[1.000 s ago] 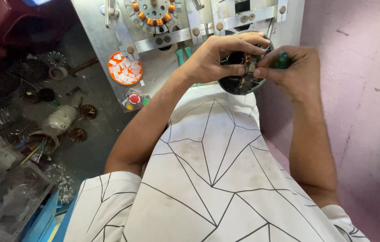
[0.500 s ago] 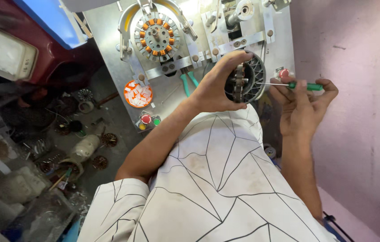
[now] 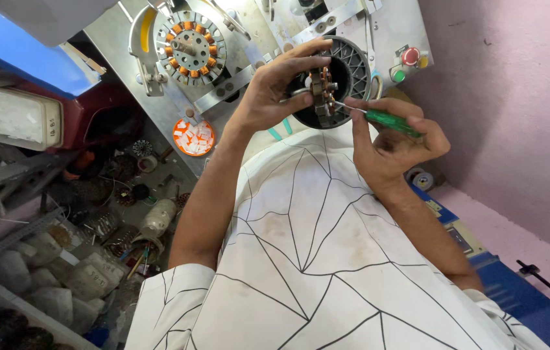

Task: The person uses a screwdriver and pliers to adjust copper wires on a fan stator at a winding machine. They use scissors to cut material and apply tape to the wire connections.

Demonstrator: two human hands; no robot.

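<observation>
Up in front of the chest, the left hand (image 3: 268, 97) closes its fingers around a round black ribbed motor housing with a copper-wound core (image 3: 333, 81) — thumb on the near rim, fingertips hooked over the top — and holds it in the air, clear of the grey metal winding machine (image 3: 249, 45) behind. The right hand (image 3: 392, 139) is curled tight round a green-handled screwdriver (image 3: 388, 121), whose thin steel shaft runs up and left until its tip meets the core inside the housing. As a judgement, the weak point is that tip: with the housing held only by fingers and nothing bracing it, a hard push could make the blade skid off and nick the copper windings or jab the left fingertips, which sit just beside it; a loose grip could also let the housing twist or drop onto the lap. Around them, a second stator with orange-copper coils (image 3: 191, 46) is mounted on the machine's face, red and green push buttons (image 3: 405, 61) sit near the housing's right edge, and an orange round dish of small white pieces (image 3: 192, 137) lies below. Down left, a cluttered floor of loose coils and a pale plastic bottle (image 3: 157, 218) stays well apart, while the machine's brackets crowd close behind the hands.
</observation>
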